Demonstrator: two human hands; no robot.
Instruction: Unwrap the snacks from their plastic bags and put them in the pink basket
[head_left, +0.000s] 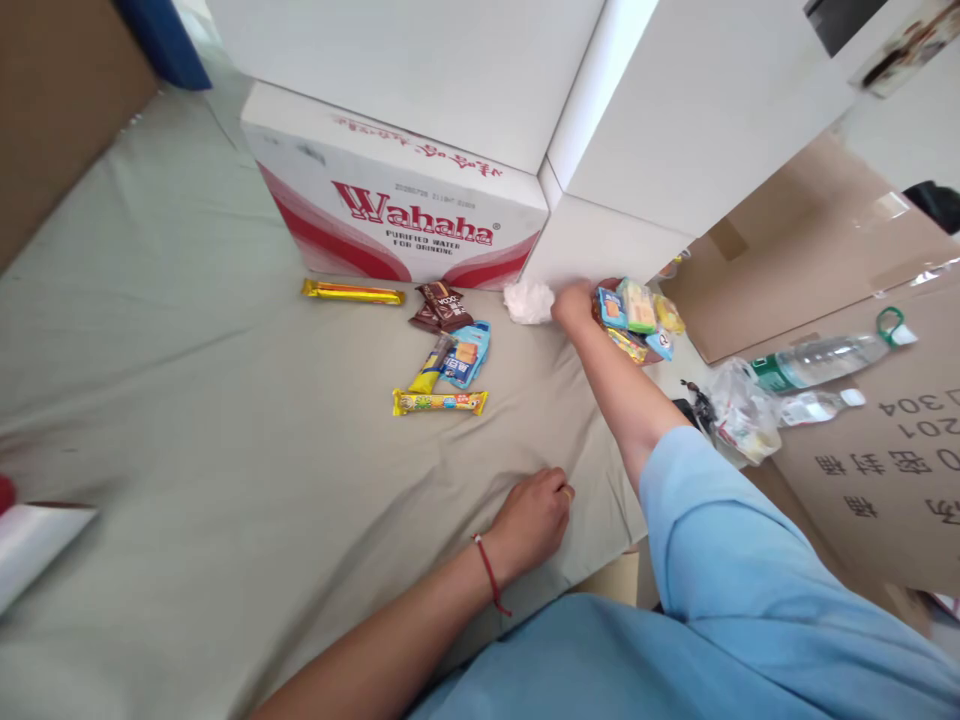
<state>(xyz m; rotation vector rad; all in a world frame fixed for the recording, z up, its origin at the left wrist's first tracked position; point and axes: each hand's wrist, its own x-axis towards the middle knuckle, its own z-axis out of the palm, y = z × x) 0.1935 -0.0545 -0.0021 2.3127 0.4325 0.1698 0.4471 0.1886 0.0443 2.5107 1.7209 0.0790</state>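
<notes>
At the back, beside the carton, my right hand (574,303) is closed, its thumb side against a crumpled white plastic bag (529,302); its fingertips are mostly hidden. Just right of it lies a group of packaged snacks (634,310) in what looks like a brown basket. My left hand (532,520) rests on the cloth near the front edge, fingers curled, with nothing seen in it. Further left are brown cocoa packets (442,307), a blue snack packet (468,355), a small yellow packet (430,368), a yellow patterned bar (440,403) and a golden-yellow stick packet (353,292).
A Wahaha water carton (405,215) stands behind the snacks, under white boxes (420,70). A grey-green cloth (225,430) covers the table. Beyond its right edge are a plastic bag (742,410), two bottles (825,360) and large cardboard (862,460). A white roll (41,545) lies far left.
</notes>
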